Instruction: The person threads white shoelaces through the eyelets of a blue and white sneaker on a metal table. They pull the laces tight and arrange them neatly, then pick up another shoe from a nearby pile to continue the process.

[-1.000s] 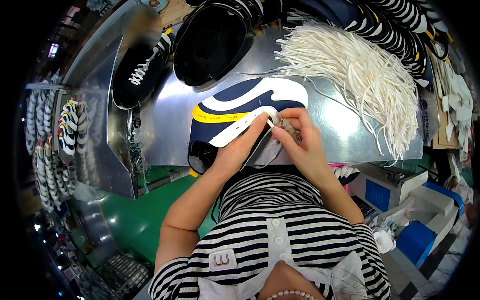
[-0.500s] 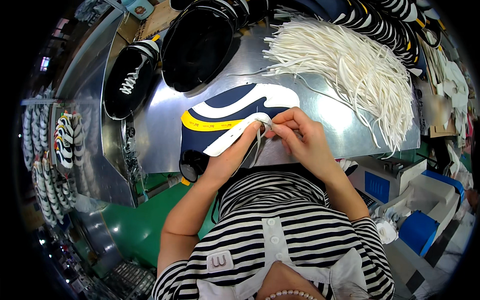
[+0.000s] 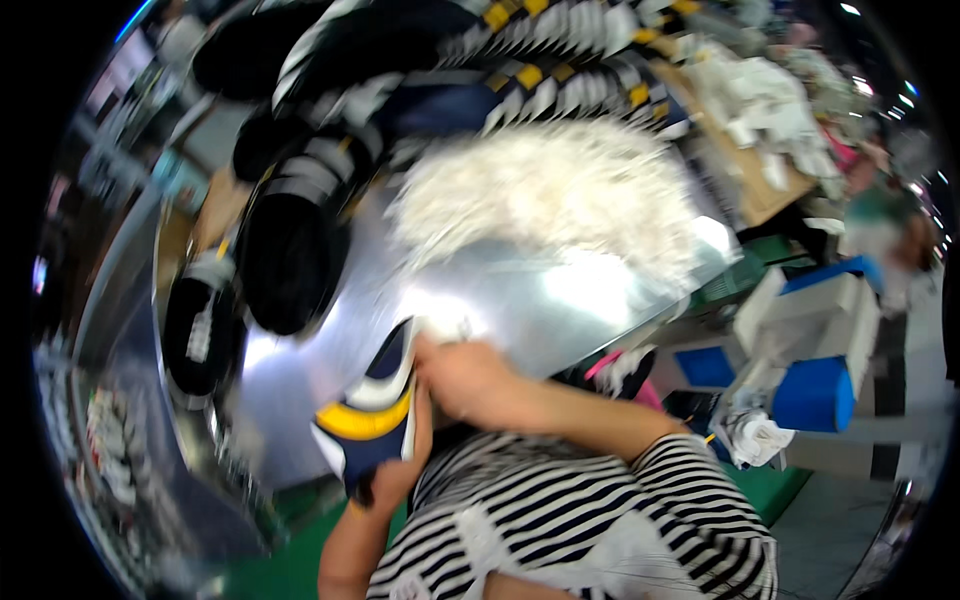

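Observation:
A flat navy shoe upper [image 3: 375, 423] with a yellow band and white trim is tilted over the metal table's near edge. My left hand [image 3: 410, 462] is closed on its right side, mostly hidden behind it. Against the upper's far right edge is my right hand [image 3: 470, 380], its fingers curled; motion blur hides what they pinch. A pale blurred strip [image 3: 445, 325] shows just beyond its fingers. Past both hands, a heap of white shoelaces [image 3: 560, 195] lies on the table [image 3: 590, 290].
Black shoe uppers [image 3: 290, 260] stand at the left, one smaller laced upper [image 3: 198, 325] beside them. Rows of navy, white and yellow uppers [image 3: 540, 85] line the back. A grey machine with blue parts [image 3: 812, 395] stands at the right.
The view has swung, so the table and laces appear shifted and blurred. The upper has turned steeper and narrower in view. My right hand has come closer to its edge, covering the white strip.

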A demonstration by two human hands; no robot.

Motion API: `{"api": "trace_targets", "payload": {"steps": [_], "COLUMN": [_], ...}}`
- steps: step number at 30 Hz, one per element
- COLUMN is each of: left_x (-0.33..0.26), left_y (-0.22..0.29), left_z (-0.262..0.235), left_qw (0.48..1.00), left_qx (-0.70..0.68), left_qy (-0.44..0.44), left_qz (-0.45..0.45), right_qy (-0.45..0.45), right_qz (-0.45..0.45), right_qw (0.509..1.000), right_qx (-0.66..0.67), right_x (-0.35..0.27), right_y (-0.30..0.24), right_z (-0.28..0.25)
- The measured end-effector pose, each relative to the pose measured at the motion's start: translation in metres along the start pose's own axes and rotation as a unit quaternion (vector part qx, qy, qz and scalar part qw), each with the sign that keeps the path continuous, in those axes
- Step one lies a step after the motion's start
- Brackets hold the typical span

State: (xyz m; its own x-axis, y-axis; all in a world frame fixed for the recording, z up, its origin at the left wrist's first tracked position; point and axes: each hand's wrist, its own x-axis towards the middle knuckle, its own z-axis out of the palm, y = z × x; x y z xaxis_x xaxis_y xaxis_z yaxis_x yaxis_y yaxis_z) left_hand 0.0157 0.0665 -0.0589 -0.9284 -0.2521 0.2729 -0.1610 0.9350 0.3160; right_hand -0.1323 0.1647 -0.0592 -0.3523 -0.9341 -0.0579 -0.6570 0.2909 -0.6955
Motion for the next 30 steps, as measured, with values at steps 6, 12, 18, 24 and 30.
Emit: {"api": "trace_targets", "payload": {"steps": [6, 12, 18, 24, 30], "left_x": [0.003, 0.006, 0.017, 0.011, 0.024], "left_y": [-0.022, -0.037, -0.048, -0.067, -0.047], "left_z": [0.023, 0.004, 0.011, 0.015, -0.034], "left_qw": [0.780, 0.685, 0.820, 0.953, 0.934], "left_qx": [-0.515, -0.641, -0.471, -0.212, -0.285], "left_qy": [-0.040, -0.035, -0.138, -0.010, -0.164], "left_qz": [-0.352, -0.343, -0.294, -0.214, -0.139], "right_qy": [0.001, 0.166, 0.098, 0.106, 0.154], "right_qz": [-0.009, -0.012, 0.129, 0.164, 0.133], "right_qw": [1.000, 0.977, 0.958, 0.939, 0.902], "right_qx": [-0.002, 0.131, 0.236, 0.284, 0.382], "right_x": [0.003, 0.004, 0.019, 0.029, 0.046], "right_y": [0.008, 0.037, 0.061, 0.041, 0.064], "right_z": [-0.019, -0.048, -0.017, -0.021, -0.012]}}
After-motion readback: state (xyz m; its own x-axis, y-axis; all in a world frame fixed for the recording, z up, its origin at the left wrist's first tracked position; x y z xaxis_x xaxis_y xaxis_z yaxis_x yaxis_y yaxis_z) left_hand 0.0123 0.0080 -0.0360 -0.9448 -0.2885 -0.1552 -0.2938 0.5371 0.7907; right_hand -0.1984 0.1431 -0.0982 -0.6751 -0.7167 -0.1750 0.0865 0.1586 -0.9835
